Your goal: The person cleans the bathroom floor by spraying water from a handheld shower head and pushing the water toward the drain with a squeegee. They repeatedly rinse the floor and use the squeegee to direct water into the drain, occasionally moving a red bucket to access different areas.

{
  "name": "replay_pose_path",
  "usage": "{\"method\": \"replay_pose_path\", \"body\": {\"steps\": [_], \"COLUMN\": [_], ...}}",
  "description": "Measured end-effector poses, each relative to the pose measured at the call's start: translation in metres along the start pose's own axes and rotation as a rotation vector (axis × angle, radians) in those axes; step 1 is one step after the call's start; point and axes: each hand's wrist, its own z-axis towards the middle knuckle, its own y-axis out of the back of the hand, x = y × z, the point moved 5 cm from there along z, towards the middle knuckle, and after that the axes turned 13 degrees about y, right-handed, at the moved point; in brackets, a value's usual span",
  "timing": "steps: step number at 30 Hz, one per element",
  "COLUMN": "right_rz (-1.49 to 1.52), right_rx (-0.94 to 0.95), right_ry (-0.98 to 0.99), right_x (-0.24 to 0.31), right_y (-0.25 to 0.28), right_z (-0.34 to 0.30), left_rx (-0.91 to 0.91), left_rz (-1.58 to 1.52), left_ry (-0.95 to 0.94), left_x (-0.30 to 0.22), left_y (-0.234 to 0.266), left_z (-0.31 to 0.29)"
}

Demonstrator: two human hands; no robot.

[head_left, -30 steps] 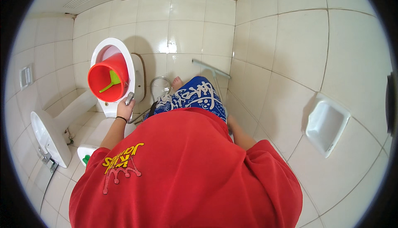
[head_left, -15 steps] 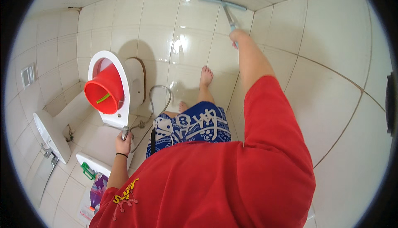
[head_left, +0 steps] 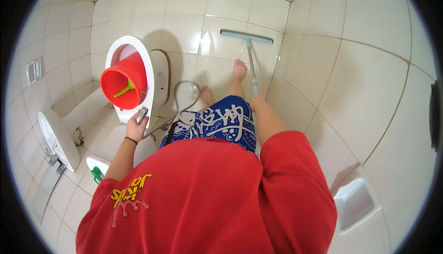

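Observation:
My right hand [head_left: 259, 102] is closed round the pale handle of a long floor squeegee [head_left: 249, 53]. Its wide blade lies across the wet tiles, a little beyond my foot. In my left hand [head_left: 134, 128] is a silver handheld sprayer [head_left: 142, 114], held next to the toilet's white rim. From the sprayer a grey hose [head_left: 176, 98] loops over the floor near my feet. A red bucket [head_left: 140, 71] sits tilted in the upright toilet seat [head_left: 149, 81], and a yellow-green scraper-like tool [head_left: 125, 89] lies inside it.
The toilet [head_left: 161, 76] stands left of my legs. Farther left are a white washbasin [head_left: 55, 136] with a tap and a green brush [head_left: 97, 174]. A white corner fitting [head_left: 355, 201] is at lower right, beside the tiled wall [head_left: 369, 83].
My right arm has drawn the squeegee back from the far wall edge toward my feet. The sprayer stays in my left hand. My view has tilted, bringing the corner fitting into sight.

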Motion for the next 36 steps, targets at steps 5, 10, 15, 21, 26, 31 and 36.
{"method": "replay_pose_path", "body": {"steps": [5,10,15,21,26,31,36], "right_rz": [-0.016,-0.011,0.026,-0.018,-0.549,-0.616,-0.756], "right_rx": [0.149,0.272,0.35,0.375,0.343,0.368,0.358], "right_ry": [-0.06,-0.084,-0.104,-0.08,0.546,0.649,0.731], "right_x": [-0.036,-0.047,-0.035,-0.02,0.057,0.24,0.425], "right_y": [-0.034,-0.028,0.017,0.094,0.141,0.176,0.171], "right_z": [-0.159,-0.259,-0.292,-0.236,-0.094,0.037,0.098], "left_rx": [0.049,0.042,0.036,0.017,-0.043,-0.164,-0.221], "left_rz": [0.004,-0.022,-0.097,-0.228,-0.413,-0.512,-0.731], "left_ry": [0.038,0.032,0.097,0.137,0.206,0.439,0.656], "left_x": [0.002,0.033,0.086,0.106,0.117,0.139,0.142], "left_y": [0.034,0.05,0.028,0.01,0.003,-0.007,-0.038], "left_z": [-0.004,-0.029,-0.011,-0.013,-0.042,-0.108,-0.181]}}
